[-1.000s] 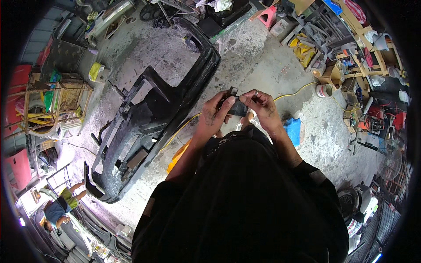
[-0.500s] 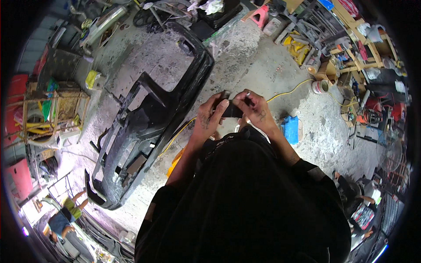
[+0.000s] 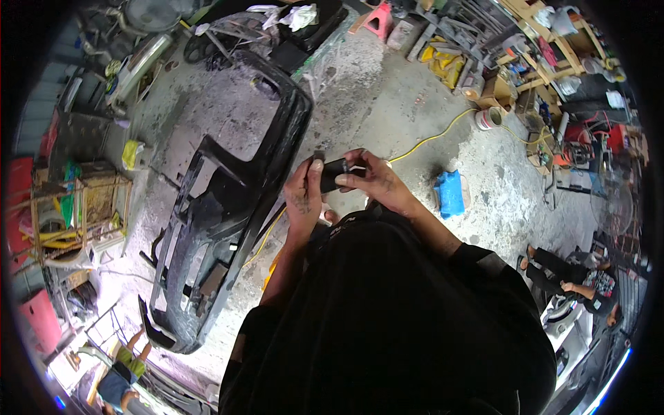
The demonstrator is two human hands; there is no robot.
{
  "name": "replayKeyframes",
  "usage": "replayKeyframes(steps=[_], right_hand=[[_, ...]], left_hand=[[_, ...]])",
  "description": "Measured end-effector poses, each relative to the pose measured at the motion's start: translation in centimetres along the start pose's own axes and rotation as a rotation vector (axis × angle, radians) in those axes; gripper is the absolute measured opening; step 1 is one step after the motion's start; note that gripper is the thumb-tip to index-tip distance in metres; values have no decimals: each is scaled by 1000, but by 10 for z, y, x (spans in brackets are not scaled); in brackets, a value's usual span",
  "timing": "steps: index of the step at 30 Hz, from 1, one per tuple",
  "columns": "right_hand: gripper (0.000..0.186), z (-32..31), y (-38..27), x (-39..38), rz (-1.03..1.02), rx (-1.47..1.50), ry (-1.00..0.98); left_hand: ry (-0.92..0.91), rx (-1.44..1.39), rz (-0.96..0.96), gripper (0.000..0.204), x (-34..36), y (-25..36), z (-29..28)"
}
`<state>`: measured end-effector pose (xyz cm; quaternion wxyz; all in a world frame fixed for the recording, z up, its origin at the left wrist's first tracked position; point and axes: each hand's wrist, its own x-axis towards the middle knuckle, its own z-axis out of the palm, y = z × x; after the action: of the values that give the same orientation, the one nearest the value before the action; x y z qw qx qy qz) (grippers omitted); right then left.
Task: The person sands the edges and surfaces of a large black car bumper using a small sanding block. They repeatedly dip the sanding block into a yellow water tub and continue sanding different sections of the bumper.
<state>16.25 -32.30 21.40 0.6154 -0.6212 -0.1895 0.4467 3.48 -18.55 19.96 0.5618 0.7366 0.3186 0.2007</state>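
Between my hands is a small black sheet (image 3: pixel 333 177) that looks like sandpaper, stretched in front of my body. My left hand (image 3: pixel 303 195) pinches its left side, thumb lying along the edge. On the other side, my right hand (image 3: pixel 371 177) grips it with curled fingers and thumb. A large black car bumper (image 3: pixel 259 176) lies on the floor just left of my hands, apart from them. Small dark block-like pieces (image 3: pixel 214 279) rest against its lower part.
A yellow cable (image 3: pixel 429 140) crosses the concrete floor. To the right lies a blue cloth or bag (image 3: pixel 450 194), with a bucket (image 3: pixel 488 118) beyond. A wire-sided frame (image 3: pixel 83 207) stands left. Other people (image 3: pixel 584 287) are at the lower right and lower left (image 3: pixel 124 373).
My hands have shifted left with the black sheet, showing more of it between them. The view has turned slightly, and the person at lower right shows more fully.
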Motion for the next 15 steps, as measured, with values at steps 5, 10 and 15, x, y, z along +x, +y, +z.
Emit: replayKeyframes(steps=[5,10,15], right_hand=[[19,-24,16,5,60,129,-14],[21,-20,3,6,37,29,-112],[19,-18,10,2,141,97,0]], left_hand=[[-210,-203,149,25,8,3,-4],[-306,-163,208,27,5,-7,-8],[-180,-250,49,31,-2,-7,-8]])
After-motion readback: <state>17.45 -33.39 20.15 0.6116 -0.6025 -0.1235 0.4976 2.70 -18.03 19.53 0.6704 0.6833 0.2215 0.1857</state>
